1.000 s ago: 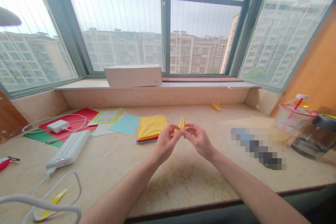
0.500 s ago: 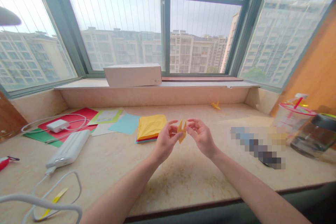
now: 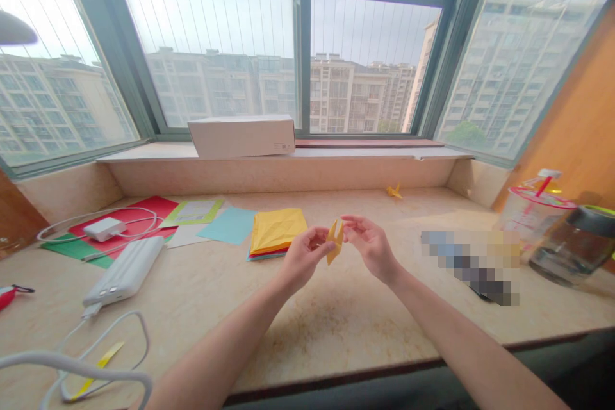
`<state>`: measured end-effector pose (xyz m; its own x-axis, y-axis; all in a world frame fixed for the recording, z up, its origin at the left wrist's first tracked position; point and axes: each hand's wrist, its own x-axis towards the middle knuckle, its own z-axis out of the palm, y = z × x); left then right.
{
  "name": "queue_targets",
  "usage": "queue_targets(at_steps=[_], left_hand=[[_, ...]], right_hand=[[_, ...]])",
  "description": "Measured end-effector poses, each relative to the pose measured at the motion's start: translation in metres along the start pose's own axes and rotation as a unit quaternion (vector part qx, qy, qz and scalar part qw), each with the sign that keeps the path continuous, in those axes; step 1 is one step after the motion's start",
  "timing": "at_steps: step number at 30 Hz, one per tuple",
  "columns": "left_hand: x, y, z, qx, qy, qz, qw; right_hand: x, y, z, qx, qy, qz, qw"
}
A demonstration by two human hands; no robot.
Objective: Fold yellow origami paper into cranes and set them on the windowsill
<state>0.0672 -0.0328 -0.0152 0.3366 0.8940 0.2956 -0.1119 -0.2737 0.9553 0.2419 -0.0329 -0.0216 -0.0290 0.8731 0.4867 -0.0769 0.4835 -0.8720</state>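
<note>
A small piece of folded yellow origami paper [image 3: 334, 248], with two upright points and a lower tip, is held above the worktop. My left hand [image 3: 307, 255] pinches its left side between thumb and fingers. At the right-hand point, the curled fingertips of my right hand [image 3: 371, 245] are closed against the paper's edge; the exact contact is small and hard to see. Left of the hands lies a stack of yellow paper [image 3: 277, 230] with red and blue sheets under it. A finished-looking yellow paper crane [image 3: 394, 191] sits near the back ledge.
Loose coloured sheets, including a light blue one [image 3: 228, 225], lie to the left beside a white power bank [image 3: 125, 269] and cables. A white box [image 3: 241, 136] rests on the sill. At right stand a lidded cup [image 3: 533, 214], a dark-topped jar [image 3: 569, 250] and a blurred item [image 3: 468, 269].
The folded paper has tilted slightly to the right in my left hand. My right fingertips have shifted a little up and right along its right point.
</note>
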Motion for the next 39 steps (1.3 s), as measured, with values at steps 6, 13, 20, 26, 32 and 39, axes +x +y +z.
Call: queue_targets(at_steps=[6,13,20,26,32,39], left_hand=[[-0.003,0.008,-0.001,-0.042,-0.032,-0.015,0.998],[-0.004,0.011,-0.001,-0.064,-0.049,-0.020,0.997],[-0.005,0.012,-0.004,-0.089,-0.072,-0.013,0.993],[-0.005,0.010,-0.002,-0.095,-0.069,-0.013,0.993],[-0.004,0.011,-0.002,-0.077,-0.054,-0.018,0.995],[-0.006,0.015,0.000,-0.042,-0.047,-0.019,0.998]], right_hand=[[0.000,-0.007,-0.001,0.012,-0.023,0.006,1.000],[0.000,-0.010,-0.002,0.035,-0.039,0.005,0.999],[0.001,-0.013,0.000,0.041,-0.042,0.008,0.998],[0.000,-0.004,-0.003,0.036,-0.058,0.001,0.998],[0.000,0.002,-0.006,-0.074,-0.022,-0.022,0.997],[-0.001,-0.003,-0.005,-0.174,-0.025,-0.069,0.982]])
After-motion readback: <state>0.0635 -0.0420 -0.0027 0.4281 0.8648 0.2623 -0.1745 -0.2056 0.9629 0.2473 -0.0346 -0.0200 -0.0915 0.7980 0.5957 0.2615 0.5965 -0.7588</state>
